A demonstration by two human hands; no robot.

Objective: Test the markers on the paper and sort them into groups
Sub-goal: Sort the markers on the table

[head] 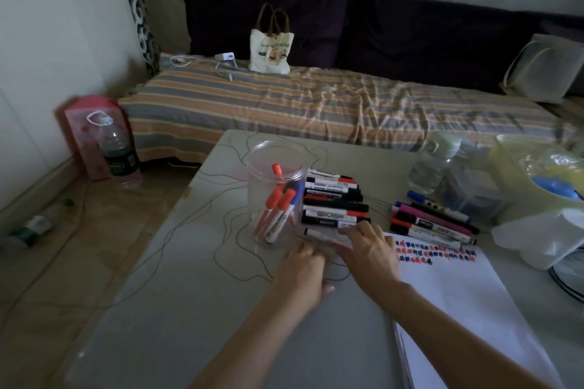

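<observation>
Both hands are meeting at the near end of the sorted row of markers (pixel 335 199), just right of the clear jar (pixel 276 193). The right hand (pixel 368 251) is lying over a white-bodied marker (pixel 328 236), fingers bent down on it, apparently setting it at the near end of the row. The left hand (pixel 300 265) is sitting beside it with fingers curled toward the same marker; whether it is actually gripping cannot be told, as the fingertips are blurred and hidden.

The main risk is rolling: the row is lying side by side with nothing holding it, so a nudge from either hand could be spreading markers into each other or toward the jar. The jar is standing close on the left with red and blue markers leaning in it, and a knock from the left wrist could be tipping it.

A second group of markers (pixel 433 221) is lying well to the right, past the top of the paper (pixel 458 287), which is showing rows of red and blue test marks. Open desk (pixel 196 309) is lying near and left; the right side is crowded by a water bottle (pixel 431 167) and containers.
</observation>
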